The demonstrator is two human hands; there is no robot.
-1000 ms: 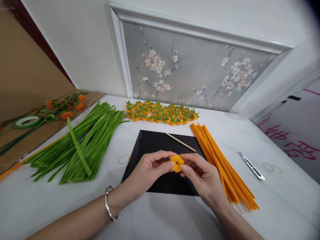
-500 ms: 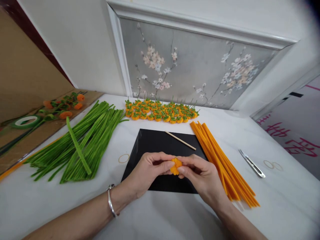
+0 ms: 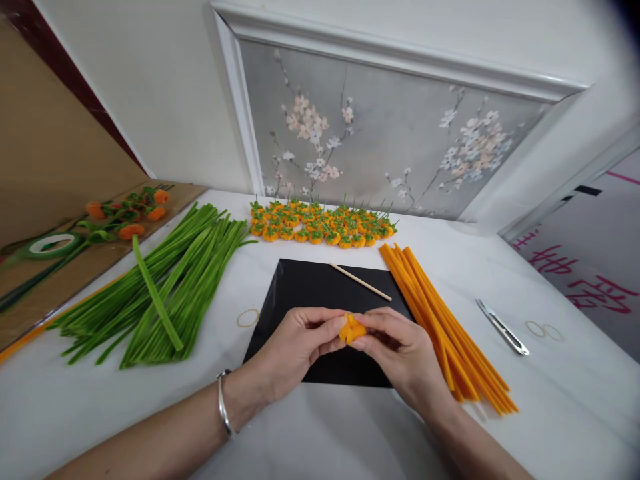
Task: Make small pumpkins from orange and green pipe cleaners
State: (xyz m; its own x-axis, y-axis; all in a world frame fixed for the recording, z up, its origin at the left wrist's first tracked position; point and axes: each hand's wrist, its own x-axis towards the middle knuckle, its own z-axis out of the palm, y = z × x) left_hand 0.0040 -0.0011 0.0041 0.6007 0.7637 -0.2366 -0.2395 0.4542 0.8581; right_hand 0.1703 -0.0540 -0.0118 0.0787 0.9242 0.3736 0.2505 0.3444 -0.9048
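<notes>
A small orange pipe-cleaner pumpkin shape (image 3: 352, 329) is pinched between both hands, above a black board (image 3: 330, 287). My left hand (image 3: 303, 343) grips its left side with thumb and fingertips. My right hand (image 3: 397, 340) holds its right side in the same way; the fingers hide part of the piece. A thin wooden stick (image 3: 361, 282) lies on the board's far right part. Right of the board rests a bundle of orange pipe cleaners (image 3: 445, 320), close to my right hand.
Green pipe cleaners (image 3: 175, 287) are heaped on the left. Along the wall stand several finished orange pieces with green tops (image 3: 320, 223). Thread snips (image 3: 501, 327) and rubber bands (image 3: 544, 329) lie right. Green tape (image 3: 53, 246) sits on cardboard at far left.
The orange piece has turned slightly between my fingertips, and my right fingers have shifted a little on it. Everything else on the table stays in place.
</notes>
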